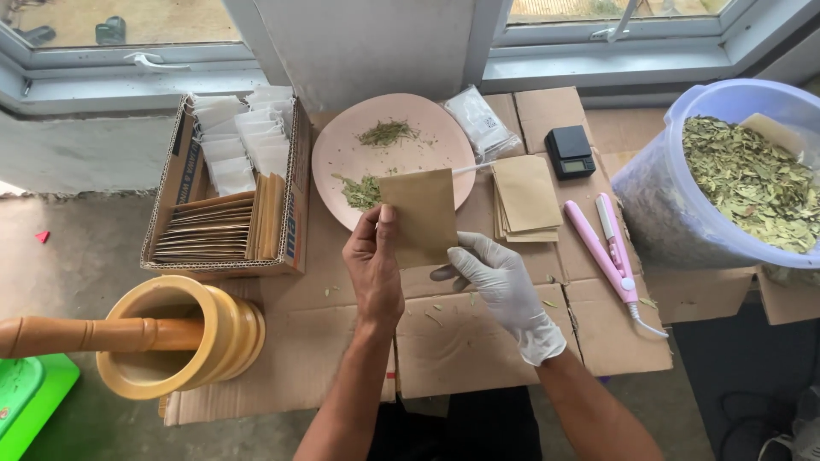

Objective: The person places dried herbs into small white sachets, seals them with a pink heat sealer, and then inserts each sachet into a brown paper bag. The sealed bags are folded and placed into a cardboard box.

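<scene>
My bare left hand [374, 266] holds a small brown paper pouch [420, 213] upright by its left edge, above the near rim of a pink plate [342, 154]. My right hand [500, 280], in a white glove, touches the pouch's lower right corner with its fingertips. The plate carries two small heaps of dried green leaves [386, 132] and a thin white stick [472, 168] lying over its right rim.
A cardboard box [182, 175] of brown pouches and white sachets stands left. A wooden mortar [184, 337] and pestle [77, 335] sit front left. A pouch stack [525, 196], black scale [570, 152], pink sealer [602, 248] and a lilac tub [675, 213] of dried leaves lie right.
</scene>
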